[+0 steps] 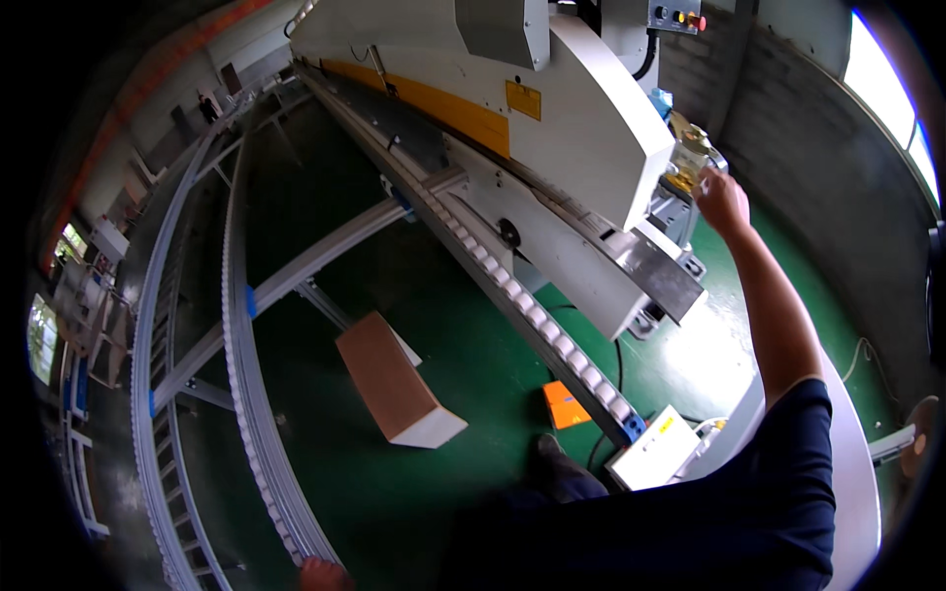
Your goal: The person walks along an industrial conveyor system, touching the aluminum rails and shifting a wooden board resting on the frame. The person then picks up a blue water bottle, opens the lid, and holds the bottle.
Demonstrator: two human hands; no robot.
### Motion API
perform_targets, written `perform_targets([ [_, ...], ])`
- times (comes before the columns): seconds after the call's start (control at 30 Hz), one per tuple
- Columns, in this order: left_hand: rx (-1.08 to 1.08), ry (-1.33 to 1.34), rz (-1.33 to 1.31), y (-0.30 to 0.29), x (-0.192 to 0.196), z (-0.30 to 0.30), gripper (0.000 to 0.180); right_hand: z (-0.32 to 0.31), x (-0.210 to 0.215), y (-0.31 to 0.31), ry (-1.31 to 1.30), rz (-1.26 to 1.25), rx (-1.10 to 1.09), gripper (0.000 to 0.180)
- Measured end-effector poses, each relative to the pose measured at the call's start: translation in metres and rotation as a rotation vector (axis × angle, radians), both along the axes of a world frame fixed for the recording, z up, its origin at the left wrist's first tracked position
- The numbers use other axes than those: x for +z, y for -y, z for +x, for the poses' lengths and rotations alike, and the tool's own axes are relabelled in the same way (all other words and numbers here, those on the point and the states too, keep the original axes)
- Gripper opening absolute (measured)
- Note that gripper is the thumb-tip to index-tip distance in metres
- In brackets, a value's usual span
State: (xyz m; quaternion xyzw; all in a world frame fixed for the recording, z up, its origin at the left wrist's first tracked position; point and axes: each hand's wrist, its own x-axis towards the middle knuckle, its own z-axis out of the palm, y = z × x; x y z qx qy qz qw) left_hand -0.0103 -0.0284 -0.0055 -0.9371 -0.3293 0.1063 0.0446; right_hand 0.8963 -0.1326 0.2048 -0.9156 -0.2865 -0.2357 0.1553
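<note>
Dark sleeve [788, 473], roller rail [270, 453] at left grip [324, 574]

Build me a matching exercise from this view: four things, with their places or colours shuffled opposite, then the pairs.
Things:
1. Left hand
2. Right hand
3. Angled piece lying on the floor
4. Small plate on the side of the machine

Places or colours:
A. Brown and white
B. Raised near a see-through container
C. Yellow
D. At the picture's lower edge, by the end of a roller rail

Pairs: 1-D, 2-B, 3-A, 4-C
</note>
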Motion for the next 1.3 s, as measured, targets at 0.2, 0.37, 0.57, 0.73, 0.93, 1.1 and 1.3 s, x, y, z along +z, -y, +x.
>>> perform_targets([
  [0.2,0.518,0.04,0.048,0.025,-0.072,0.047,0.033,0.11,0.019,-0.076,-0.075,0.186,-0.124,0.042],
  [0.37,0.647,0.109,-0.034,0.013,-0.06,0.12,0.031,0.214,0.011,-0.124,-0.148,0.238,-0.114,0.055],
  [0.57,0.716,0.117,-0.092,-0.005,-0.052,0.185,0.028,0.304,0.009,-0.153,-0.154,0.158,-0.102,0.063],
  [0.73,0.766,0.105,-0.119,-0.015,-0.05,0.21,0.026,0.347,-0.003,-0.178,-0.172,0.064,-0.102,0.069],
  [0.93,0.779,0.095,-0.159,-0.03,-0.057,0.226,0.023,0.372,-0.009,-0.19,-0.188,0.002,0.014,0.06],
  [1.1,0.755,0.105,-0.194,-0.045,-0.068,0.238,0.021,0.384,-0.021,-0.193,-0.209,0.189,0.176,0.056],
  [1.3,0.739,0.128,-0.229,-0.056,-0.078,0.242,0.018,0.32,-0.022,-0.201,-0.039,0.259,0.237,0.051],
])
